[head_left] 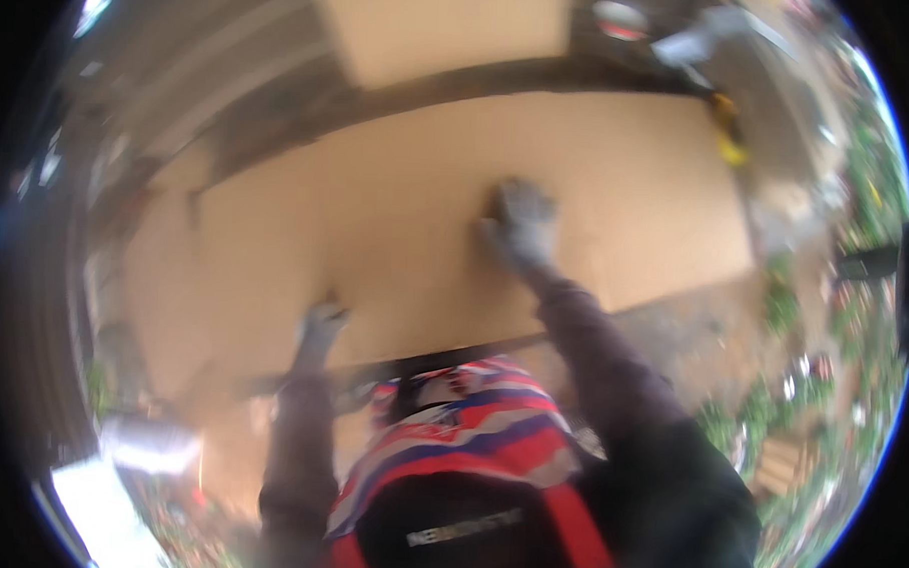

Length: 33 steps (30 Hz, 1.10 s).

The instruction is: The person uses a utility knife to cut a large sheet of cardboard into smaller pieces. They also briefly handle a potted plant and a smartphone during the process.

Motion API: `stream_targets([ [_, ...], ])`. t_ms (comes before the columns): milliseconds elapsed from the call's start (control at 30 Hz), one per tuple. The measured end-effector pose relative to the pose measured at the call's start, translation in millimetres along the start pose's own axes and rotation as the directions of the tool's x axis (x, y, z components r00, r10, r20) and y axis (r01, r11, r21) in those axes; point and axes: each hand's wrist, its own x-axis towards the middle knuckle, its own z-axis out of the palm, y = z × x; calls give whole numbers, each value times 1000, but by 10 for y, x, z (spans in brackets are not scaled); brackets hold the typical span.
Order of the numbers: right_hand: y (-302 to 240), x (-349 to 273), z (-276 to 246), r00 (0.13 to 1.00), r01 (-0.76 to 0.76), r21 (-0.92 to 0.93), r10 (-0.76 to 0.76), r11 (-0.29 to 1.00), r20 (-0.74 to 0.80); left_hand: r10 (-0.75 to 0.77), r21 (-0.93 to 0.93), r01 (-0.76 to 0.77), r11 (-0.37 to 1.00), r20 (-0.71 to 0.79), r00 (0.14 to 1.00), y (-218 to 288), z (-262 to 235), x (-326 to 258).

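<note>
A wide tan board (407, 212) lies flat across in front of me; its surface looks smooth, and motion blurs it. My right hand (525, 224), in a grey work glove, rests on the board right of its middle with the fingers stretched out and nothing in them. Near the board's front edge, my left hand (322, 324) is also gloved and looks curled. Something small and dark shows at its fingertips, too smeared to name.
Beyond the board is another tan panel (443, 28), with dark timber or metal lengths (232, 66) to its left. At the far right sit a red-and-white round object (621, 20) and a yellow-and-black tool (728, 130). Green plants (779, 295) grow on the ground to the right.
</note>
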Motion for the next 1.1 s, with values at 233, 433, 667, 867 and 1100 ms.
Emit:
stream_targets([
  [233,36,50,261,990,-26,-283,64,959,126,-1,317,27,948,-81,997,280,-3,-81],
  [433,291,33,541,999,38,-274,-41,961,-4,100,319,-55,946,-126,987,398,8,-158],
  [667,25,77,154,980,-57,-130,80,990,185,92,412,-43,910,-98,991,399,-29,-182],
  [867,-77,44,119,988,-62,-160,83,985,127,158,368,-105,924,-115,981,22,49,21],
  [1100,-73,75,150,970,-60,-205,105,977,218,-63,379,70,923,-30,998,372,-58,-173],
])
